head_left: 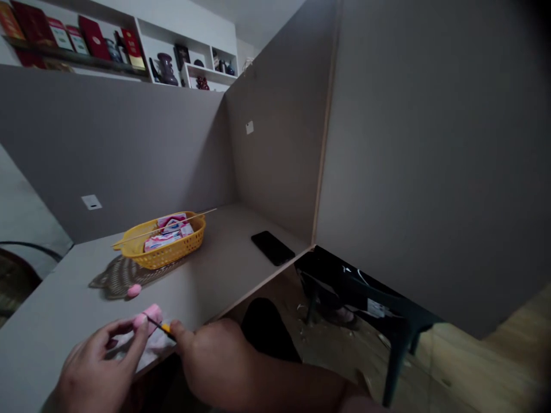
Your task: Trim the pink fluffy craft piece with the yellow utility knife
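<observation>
At the near edge of the desk, my left hand (101,361) pinches a soft pink clay-like roll (154,313) between thumb and fingers. My right hand (206,347) is closed round a small craft knife (166,327), black with a yellow part, whose thin dark blade rests against the roll. Most of the handle is hidden by the fingers. Under both hands lies a crumpled whitish sheet or wrapper (157,342), partly covered. A small pink ball (134,290) sits apart, just beyond my left hand.
A yellow plastic basket (172,252) holds pink-and-white packets, with a thin stick (142,234) across its top. A black phone (272,248) lies near the desk's right edge. Grey partitions (279,126) rise behind and right. Below, a dark stool (398,344) stands on the floor.
</observation>
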The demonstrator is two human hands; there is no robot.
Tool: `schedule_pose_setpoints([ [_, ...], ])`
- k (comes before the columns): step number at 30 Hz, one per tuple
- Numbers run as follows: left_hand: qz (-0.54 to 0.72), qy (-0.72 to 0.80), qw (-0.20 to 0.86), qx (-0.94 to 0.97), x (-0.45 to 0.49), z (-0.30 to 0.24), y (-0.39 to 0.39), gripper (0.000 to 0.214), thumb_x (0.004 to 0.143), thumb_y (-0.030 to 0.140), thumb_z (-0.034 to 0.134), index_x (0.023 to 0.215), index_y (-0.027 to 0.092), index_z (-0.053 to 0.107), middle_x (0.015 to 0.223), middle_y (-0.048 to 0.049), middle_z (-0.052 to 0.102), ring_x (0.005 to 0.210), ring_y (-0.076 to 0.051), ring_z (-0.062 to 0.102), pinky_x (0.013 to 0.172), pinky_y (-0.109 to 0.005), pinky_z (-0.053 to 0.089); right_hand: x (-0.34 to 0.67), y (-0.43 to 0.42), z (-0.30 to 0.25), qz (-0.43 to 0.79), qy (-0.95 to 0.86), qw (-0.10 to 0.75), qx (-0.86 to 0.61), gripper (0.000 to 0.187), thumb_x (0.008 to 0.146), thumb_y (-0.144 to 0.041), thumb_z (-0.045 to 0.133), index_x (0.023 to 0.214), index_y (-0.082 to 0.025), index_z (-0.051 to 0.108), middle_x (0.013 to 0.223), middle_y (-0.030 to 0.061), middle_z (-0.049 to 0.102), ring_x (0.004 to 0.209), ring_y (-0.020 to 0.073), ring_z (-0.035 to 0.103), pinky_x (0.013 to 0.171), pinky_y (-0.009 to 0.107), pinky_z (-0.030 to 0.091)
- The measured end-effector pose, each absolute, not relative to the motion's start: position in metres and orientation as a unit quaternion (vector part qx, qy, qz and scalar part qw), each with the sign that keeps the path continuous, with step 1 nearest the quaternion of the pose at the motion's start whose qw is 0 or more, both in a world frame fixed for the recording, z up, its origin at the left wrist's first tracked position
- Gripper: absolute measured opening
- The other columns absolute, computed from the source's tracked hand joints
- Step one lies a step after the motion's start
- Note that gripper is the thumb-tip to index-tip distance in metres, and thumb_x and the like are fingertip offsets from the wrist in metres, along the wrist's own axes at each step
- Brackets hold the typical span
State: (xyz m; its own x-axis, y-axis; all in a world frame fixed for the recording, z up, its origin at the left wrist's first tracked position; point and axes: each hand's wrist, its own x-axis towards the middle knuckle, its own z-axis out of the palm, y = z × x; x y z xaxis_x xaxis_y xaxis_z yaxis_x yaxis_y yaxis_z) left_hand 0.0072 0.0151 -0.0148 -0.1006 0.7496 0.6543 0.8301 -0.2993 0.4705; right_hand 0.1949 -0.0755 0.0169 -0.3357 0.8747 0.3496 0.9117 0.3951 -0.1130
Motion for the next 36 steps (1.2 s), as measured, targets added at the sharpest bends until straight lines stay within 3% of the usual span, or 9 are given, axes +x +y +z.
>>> schedule_pose_setpoints([
  [5, -0.466, -0.586, 0.041, -0.662, 0.010, -0.012, 0.011, 0.033, 0.073, 0.060, 0.057, 0.077, 0.027, 0.062, 0.077, -0.0033, 0.068, 0.074, -0.026, 0.060, 0.064, -0.035, 0.045, 0.194, -0.083, 0.019, -0.038, -0.810, 0.155, -0.565, 0.053, 0.086, -0.025, 0.049, 0.138, -0.019, 0.044, 0.076, 0.0020, 0.074, 0.055, 0.0203, 0.068, 0.041, 0.026, 0.036],
  [10, -0.487, -0.563, 0.035, -0.667, 0.011, -0.011, 0.004, 0.024, 0.080, 0.047, 0.058, 0.080, 0.023, 0.064, 0.078, -0.0044, 0.068, 0.077, -0.023, 0.060, 0.072, -0.033, 0.047, 0.189, -0.076, 0.028, -0.025, -0.819, 0.151, -0.553, 0.052, 0.091, -0.009, 0.040, 0.141, -0.018, 0.048, 0.077, 0.0065, 0.076, 0.061, 0.0221, 0.071, 0.046, 0.027, 0.036],
  [19, -0.502, -0.562, -0.003, -0.657, 0.014, -0.013, -0.004, 0.009, 0.084, 0.031, 0.064, 0.081, 0.022, 0.066, 0.084, -0.0031, 0.069, 0.084, -0.019, 0.062, 0.074, -0.030, 0.047, 0.199, -0.073, 0.020, 0.022, -0.820, 0.133, -0.556, 0.047, 0.098, -0.018, 0.043, 0.144, -0.026, 0.048, 0.088, 0.0055, 0.078, 0.074, 0.0217, 0.074, 0.055, 0.024, 0.042],
  [21, -0.502, -0.555, -0.003, -0.664, 0.015, -0.011, -0.006, 0.007, 0.083, 0.028, 0.065, 0.081, 0.022, 0.066, 0.084, -0.0031, 0.069, 0.085, -0.019, 0.062, 0.075, -0.030, 0.048, 0.205, -0.078, 0.016, 0.026, -0.813, 0.133, -0.566, 0.045, 0.097, -0.017, 0.042, 0.141, -0.024, 0.051, 0.090, 0.0063, 0.078, 0.075, 0.0219, 0.074, 0.057, 0.025, 0.044],
  [28, -0.506, -0.561, 0.004, -0.655, 0.015, -0.009, -0.008, 0.007, 0.083, 0.026, 0.066, 0.080, 0.020, 0.066, 0.083, -0.0037, 0.069, 0.085, -0.020, 0.061, 0.075, -0.031, 0.047, 0.186, -0.059, 0.014, 0.018, -0.822, 0.150, -0.549, 0.049, 0.097, -0.015, 0.038, 0.145, -0.019, 0.046, 0.089, 0.0101, 0.078, 0.076, 0.0235, 0.074, 0.060, 0.026, 0.048],
  [32, -0.507, -0.560, -0.008, -0.655, 0.015, -0.009, -0.009, 0.008, 0.084, 0.028, 0.066, 0.081, 0.020, 0.067, 0.083, -0.0042, 0.069, 0.085, -0.020, 0.061, 0.076, -0.031, 0.047, 0.201, -0.073, 0.007, 0.053, -0.814, 0.174, -0.551, 0.046, 0.097, -0.017, 0.038, 0.140, -0.021, 0.052, 0.094, 0.0092, 0.078, 0.079, 0.0213, 0.074, 0.064, 0.025, 0.050],
  [36, -0.506, -0.558, -0.021, -0.657, 0.015, -0.008, -0.008, 0.009, 0.084, 0.028, 0.064, 0.082, 0.019, 0.068, 0.085, -0.0054, 0.069, 0.087, -0.021, 0.062, 0.077, -0.032, 0.047, 0.204, -0.078, 0.006, 0.023, -0.811, 0.168, -0.560, 0.046, 0.097, -0.017, 0.038, 0.140, -0.022, 0.053, 0.090, 0.0085, 0.078, 0.073, 0.0203, 0.074, 0.057, 0.023, 0.048],
])
